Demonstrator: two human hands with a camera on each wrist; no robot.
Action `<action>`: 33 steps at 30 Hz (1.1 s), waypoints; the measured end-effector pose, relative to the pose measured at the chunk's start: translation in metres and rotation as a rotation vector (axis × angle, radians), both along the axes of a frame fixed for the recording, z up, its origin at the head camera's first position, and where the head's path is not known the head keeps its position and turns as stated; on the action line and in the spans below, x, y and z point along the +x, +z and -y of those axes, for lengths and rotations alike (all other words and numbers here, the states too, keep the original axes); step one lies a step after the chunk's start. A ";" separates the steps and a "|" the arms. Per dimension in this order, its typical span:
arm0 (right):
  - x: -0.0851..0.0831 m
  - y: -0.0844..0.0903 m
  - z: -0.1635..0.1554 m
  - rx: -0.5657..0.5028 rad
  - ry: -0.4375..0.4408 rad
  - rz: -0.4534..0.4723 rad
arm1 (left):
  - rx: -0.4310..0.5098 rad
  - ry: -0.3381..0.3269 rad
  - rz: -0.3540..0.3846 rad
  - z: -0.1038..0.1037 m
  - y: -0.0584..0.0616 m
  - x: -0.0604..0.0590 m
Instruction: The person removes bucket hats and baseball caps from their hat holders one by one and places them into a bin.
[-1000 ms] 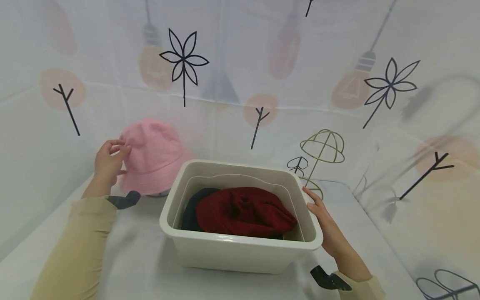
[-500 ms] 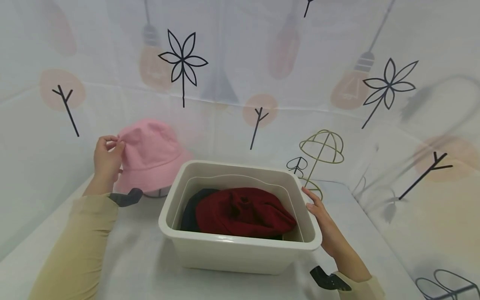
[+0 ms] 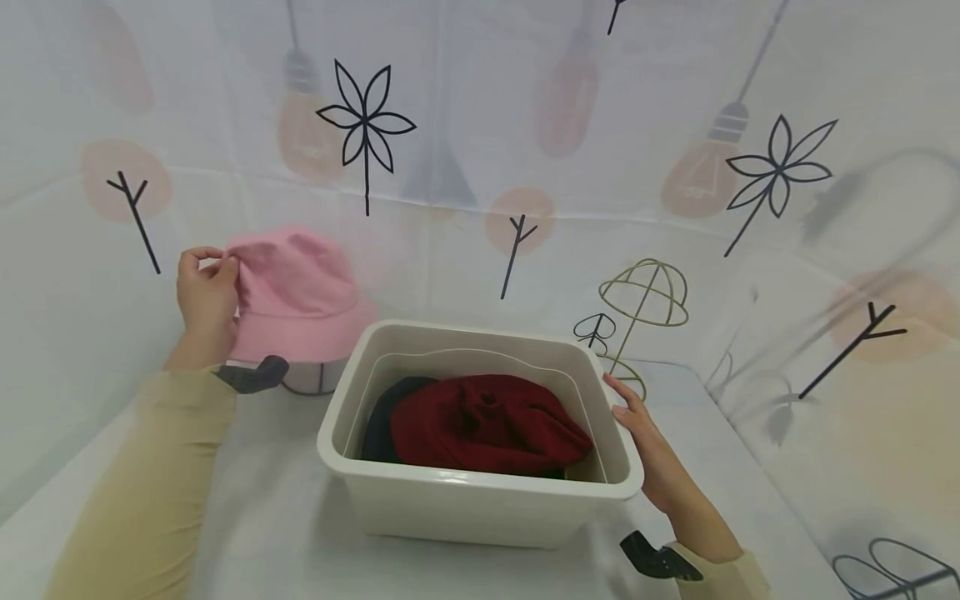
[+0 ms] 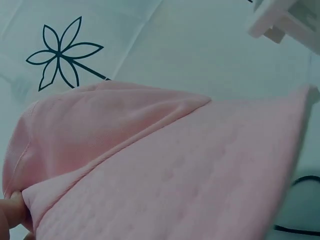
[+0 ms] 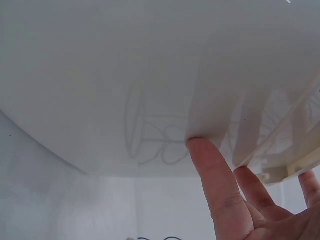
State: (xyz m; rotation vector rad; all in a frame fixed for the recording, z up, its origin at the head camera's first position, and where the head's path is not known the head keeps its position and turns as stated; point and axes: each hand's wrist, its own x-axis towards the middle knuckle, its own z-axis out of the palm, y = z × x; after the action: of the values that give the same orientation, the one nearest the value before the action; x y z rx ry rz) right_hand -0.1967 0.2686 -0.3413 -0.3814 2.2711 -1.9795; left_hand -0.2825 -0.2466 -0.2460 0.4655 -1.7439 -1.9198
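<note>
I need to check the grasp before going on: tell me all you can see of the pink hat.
The pink hat is a soft cloth bucket hat with a stitched brim. It sits raised over a pale stand behind the bin's left corner. The left hand pinches its crown edge; the cloth folds there. Nothing else visibly touches it.

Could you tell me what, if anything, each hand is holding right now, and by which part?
The left hand pinches the pink hat at the edge of its crown. The right hand holds nothing; its straight fingers rest against the bin side.
</note>
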 end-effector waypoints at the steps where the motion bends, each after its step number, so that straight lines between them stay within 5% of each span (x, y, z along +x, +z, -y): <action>1: 0.000 0.000 0.000 0.001 0.001 -0.001 | 0.004 0.005 -0.010 -0.001 0.003 0.000; 19: 0.000 -0.001 -0.002 0.000 0.008 -0.005 | 0.105 -0.001 -0.235 -0.011 0.051 0.015; 33: 0.000 -0.002 -0.003 -0.007 0.012 -0.002 | 0.048 -0.130 -0.285 -0.038 0.074 0.038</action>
State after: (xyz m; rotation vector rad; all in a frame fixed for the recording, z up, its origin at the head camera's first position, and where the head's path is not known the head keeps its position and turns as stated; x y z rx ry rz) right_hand -0.1971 0.2712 -0.3434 -0.3974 2.2581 -1.9831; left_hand -0.2450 -0.2085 -0.1722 0.0885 -1.5783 -2.0084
